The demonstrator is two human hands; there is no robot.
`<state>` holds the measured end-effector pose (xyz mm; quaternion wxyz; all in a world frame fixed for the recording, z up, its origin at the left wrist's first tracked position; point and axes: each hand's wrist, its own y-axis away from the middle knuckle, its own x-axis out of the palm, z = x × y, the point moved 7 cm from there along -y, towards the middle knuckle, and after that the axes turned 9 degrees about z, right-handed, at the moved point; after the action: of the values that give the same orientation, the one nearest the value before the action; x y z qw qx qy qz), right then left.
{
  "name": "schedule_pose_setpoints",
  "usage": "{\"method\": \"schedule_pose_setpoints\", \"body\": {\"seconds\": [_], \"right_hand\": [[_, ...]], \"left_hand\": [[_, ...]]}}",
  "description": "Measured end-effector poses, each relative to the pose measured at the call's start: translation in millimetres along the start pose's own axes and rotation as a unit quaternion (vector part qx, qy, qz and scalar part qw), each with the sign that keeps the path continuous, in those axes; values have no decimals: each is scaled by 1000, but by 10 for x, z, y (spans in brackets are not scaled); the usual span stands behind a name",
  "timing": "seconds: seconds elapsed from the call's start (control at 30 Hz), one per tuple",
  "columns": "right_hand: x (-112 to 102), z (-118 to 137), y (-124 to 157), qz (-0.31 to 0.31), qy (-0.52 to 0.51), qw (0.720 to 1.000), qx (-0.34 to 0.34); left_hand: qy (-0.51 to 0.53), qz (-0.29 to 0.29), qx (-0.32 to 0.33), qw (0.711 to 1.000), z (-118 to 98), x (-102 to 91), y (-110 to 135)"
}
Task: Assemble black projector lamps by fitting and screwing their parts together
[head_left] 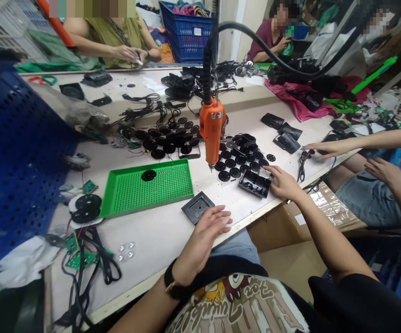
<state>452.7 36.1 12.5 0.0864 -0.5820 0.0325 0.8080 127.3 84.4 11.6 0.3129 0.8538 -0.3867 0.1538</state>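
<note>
Printed cartoon T-shirt and black sleeve nearest, then a left forearm with a black watch. Right hand narrowly set, fingertips at the end of a black plastic housing, beside a small clear piece; firm grip or light touch, impossible to tell. Housing lying on a white table, hollow side up, moulded inner walls showing. Left hand wide open, palm down, fingers spread, just beside a square black plate with a central opening, no clear contact. Best handling for so shallow a moulded shell: fingertips at the rim, steady pressure, well clear of any driver bit. Directly above and just beside the housing, an orange electric screwdriver hanging from its black cable. Around it, matt black perforated discs in a loose cluster; past them, a second cluster and a green perforated tray holding one disc. Farther off, coiled black cables, green circuit boards, clear lenses, a blue plastic crate. At right, a co-worker's reaching hand near the table's edge.
</note>
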Motion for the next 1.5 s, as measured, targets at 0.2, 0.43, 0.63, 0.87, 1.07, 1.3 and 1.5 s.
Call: {"method": "schedule_pose_setpoints", "body": {"seconds": [0.2,0.43,0.63,0.87,1.07,1.3,1.5], "right_hand": [[191,67,106,-30,-88,996,-2],[413,509,177,-18,-214,977,-6],[431,817,175,40,-339,939,35],[699,1158,-63,105,-409,906,30],[670,1326,-86,36,-376,926,-6],[418,1777,-23,-93,-340,916,-193],[479,2131,-272,-71,-263,871,-409]], "left_hand": [[90,-41,-38,994,207,389,-709],[77,-107,-8,991,242,538,-949],[122,-84,28,989,37,118,-243],[67,-126,56,988,73,-521,521],[-105,-280,163,940,81,-1031,796],[-434,-349,173,812,-236,-1348,1021],[-592,-233,300,711,-603,-620,834]]}}
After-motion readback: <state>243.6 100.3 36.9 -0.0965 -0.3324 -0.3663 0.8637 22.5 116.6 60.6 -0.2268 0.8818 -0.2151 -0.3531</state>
